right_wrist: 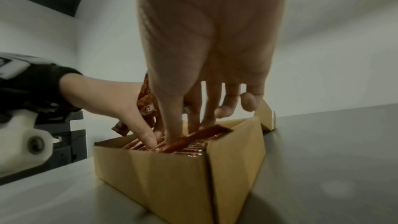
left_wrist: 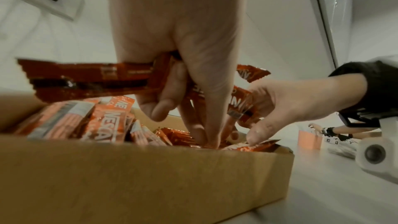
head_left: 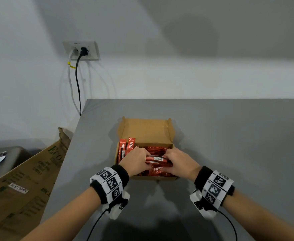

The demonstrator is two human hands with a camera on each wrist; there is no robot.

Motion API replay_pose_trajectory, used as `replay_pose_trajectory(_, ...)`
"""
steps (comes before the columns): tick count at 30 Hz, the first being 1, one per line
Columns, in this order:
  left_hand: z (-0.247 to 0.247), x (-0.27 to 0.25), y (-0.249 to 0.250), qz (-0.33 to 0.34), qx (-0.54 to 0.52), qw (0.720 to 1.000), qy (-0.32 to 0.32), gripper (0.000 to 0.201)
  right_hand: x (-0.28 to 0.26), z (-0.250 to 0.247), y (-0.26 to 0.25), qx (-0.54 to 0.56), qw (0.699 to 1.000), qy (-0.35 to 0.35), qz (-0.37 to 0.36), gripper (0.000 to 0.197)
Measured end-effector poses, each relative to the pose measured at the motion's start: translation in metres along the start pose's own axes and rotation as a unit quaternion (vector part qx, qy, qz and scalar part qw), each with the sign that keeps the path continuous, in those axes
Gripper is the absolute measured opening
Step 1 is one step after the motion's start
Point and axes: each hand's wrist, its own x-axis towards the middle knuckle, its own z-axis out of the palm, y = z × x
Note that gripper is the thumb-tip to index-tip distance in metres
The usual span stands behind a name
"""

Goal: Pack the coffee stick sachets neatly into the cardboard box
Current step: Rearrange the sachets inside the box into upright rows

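Both hands are seen over the box [head_left: 143,129] — left hand [head_left: 135,160] gripping sachets [left_wrist: 90,79], right hand [head_left: 181,161] extended, pressing the stack; next, the bundle needs laying flat.

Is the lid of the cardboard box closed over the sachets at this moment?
No, the lid stands open at the far side of the cardboard box, and both hands reach in among the sachets.

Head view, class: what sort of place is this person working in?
Probably a plain workroom or office corner, not a kitchen: a bare grey table against a white wall, a wall socket with cables plugged in, and a large printed carton leaning beside the table.
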Motion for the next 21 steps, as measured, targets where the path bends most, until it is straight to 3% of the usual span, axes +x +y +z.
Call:
replay_pose_trajectory(6, -0.002, -0.003, -0.01, -0.028, -0.012, 0.999, 0.009, 0.017, 0.007, -0.004, 0.005, 0.058, 0.997, -0.036, 0.023, 0.014)
replay_pose_trajectory(8, -0.001, -0.003, -0.013, -0.035, -0.011, 0.999, -0.017, 0.02, 0.006, -0.008, 0.014, 0.101, 0.993, 0.014, 0.063, 0.01)
replay_pose_trajectory(10, 0.002, -0.002, -0.015, -0.037, 0.003, 0.998, -0.044, 0.036, 0.003, -0.014, 0.019, 0.18, 0.972, 0.099, 0.117, 0.011)
replay_pose_trajectory(13, -0.002, 0.002, -0.013, -0.038, 0.013, 0.997, -0.065, 0.049, -0.008, -0.021, 0.014, 0.282, 0.936, 0.186, 0.097, 0.01)
replay_pose_trajectory(16, -0.01, 0.007, -0.012, -0.044, -0.02, 0.995, -0.084, 0.052, -0.019, -0.018, 0.002, 0.31, 0.94, 0.136, 0.031, 0.01)
replay_pose_trajectory(21, -0.01, 0.006, -0.013, -0.045, -0.014, 0.994, -0.098, 0.055, -0.02, -0.009, 0.005, 0.285, 0.952, 0.11, 0.012, 0.017)
